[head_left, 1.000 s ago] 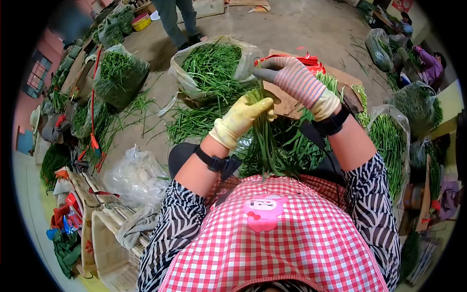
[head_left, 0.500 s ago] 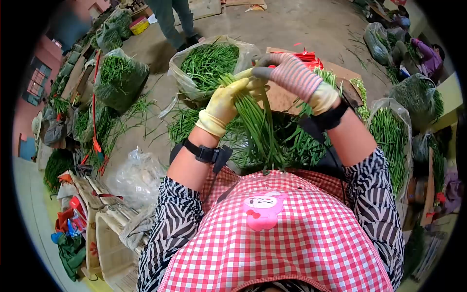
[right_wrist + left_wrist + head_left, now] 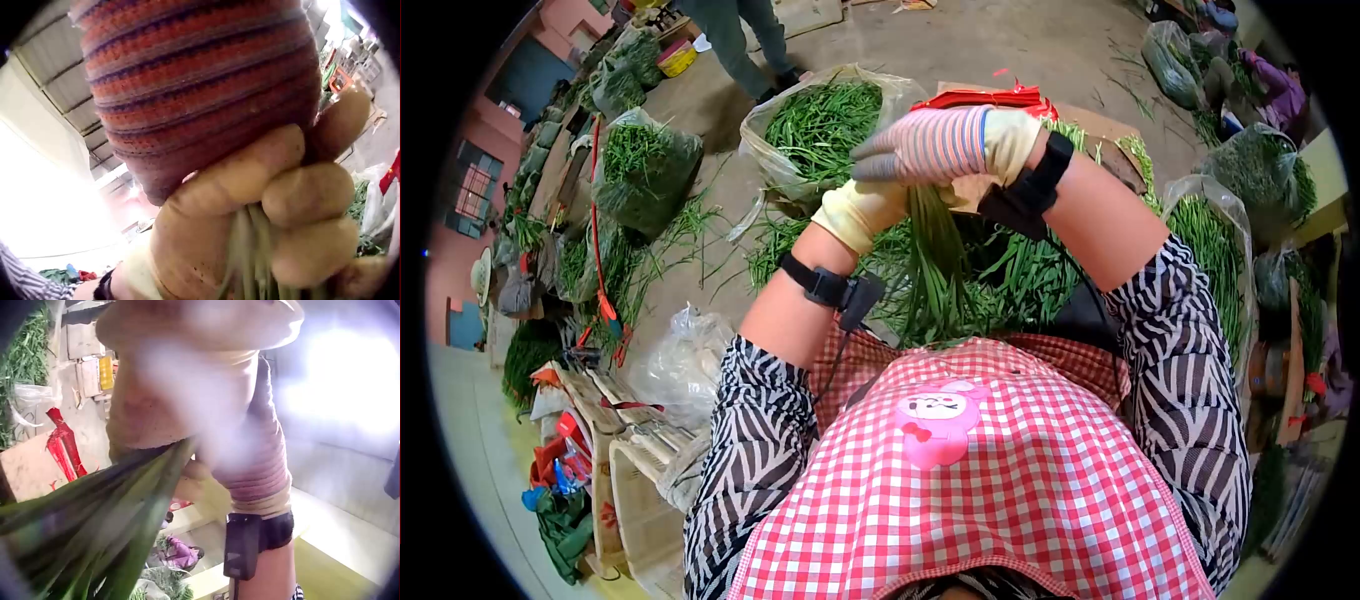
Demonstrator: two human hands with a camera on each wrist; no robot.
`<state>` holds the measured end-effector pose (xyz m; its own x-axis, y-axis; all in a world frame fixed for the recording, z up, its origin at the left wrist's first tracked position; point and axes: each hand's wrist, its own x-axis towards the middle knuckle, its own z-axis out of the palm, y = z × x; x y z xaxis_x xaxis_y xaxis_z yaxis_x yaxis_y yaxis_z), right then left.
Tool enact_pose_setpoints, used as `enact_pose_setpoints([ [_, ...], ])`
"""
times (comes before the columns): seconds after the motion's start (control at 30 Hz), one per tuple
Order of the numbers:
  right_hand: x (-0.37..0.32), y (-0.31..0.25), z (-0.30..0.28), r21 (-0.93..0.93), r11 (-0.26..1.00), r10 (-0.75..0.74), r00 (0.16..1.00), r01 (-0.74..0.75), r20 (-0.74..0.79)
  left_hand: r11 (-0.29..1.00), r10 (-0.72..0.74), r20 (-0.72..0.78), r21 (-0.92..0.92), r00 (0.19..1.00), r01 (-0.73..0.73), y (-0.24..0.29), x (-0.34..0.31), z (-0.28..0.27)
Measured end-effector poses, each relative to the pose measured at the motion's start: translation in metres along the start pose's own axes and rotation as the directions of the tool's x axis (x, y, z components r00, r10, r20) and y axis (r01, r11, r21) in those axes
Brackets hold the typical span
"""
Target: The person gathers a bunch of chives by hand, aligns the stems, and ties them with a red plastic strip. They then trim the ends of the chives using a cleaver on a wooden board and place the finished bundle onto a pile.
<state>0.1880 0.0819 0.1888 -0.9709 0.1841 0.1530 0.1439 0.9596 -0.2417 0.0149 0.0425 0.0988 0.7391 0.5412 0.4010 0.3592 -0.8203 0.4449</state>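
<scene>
A bunch of long green chives [image 3: 938, 265] hangs from my left hand [image 3: 852, 212], which wears a yellow glove. In the right wrist view, thumb and fingers of that left hand [image 3: 312, 194] curl round the pale stalks [image 3: 253, 250]. My right hand [image 3: 925, 145], in a striped knit glove, lies across the top of the left with its fingers stretched out to the left. It covers the left hand's fingers and the bunch's upper end in the head view. The green leaves [image 3: 119, 519] fan out below the left hand in the left wrist view.
An open plastic bag [image 3: 825, 125] of chives stands ahead. Red strips [image 3: 990, 97] lie on a board past my hands. More chives [image 3: 1035, 285] pile up before the checked apron [image 3: 960, 470]. A white crate [image 3: 640, 520] stands at left, a full bag [image 3: 1215, 255] at right.
The right hand has moved left, from beside the bunch to over the left hand. The left hand has shifted left and turned, still gripping the chives. The head view has swung slightly.
</scene>
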Motion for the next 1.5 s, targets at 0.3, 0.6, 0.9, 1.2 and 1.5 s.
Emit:
enact_pose_setpoints([
  [0.3,-0.089,0.006,-0.022,0.774,0.610,0.617,0.715,-0.172,-0.328,0.178,-0.424,-0.077,-0.984,0.903,0.000,0.005,-0.023,-0.055],
  [0.6,-0.143,-0.034,-0.002,0.724,0.598,0.681,0.695,-0.344,-0.232,0.415,-0.718,-0.197,-0.892,0.667,0.183,-0.097,-0.093,-0.100],
  [0.9,-0.186,-0.026,0.007,0.817,0.485,0.757,0.618,-0.312,-0.213,0.250,-0.794,-0.319,-0.947,0.518,-0.200,-0.059,-0.072,-0.209],
  [1.2,-0.184,-0.027,0.009,0.851,0.483,0.721,0.644,-0.205,-0.254,0.205,-0.835,-0.194,-0.978,0.515,-0.035,-0.030,0.021,-0.203],
  [1.5,-0.155,-0.047,0.014,0.710,0.441,0.849,0.513,-0.549,-0.130,0.163,-0.738,-0.130,-0.987,0.662,-0.013,-0.002,0.095,-0.166],
])
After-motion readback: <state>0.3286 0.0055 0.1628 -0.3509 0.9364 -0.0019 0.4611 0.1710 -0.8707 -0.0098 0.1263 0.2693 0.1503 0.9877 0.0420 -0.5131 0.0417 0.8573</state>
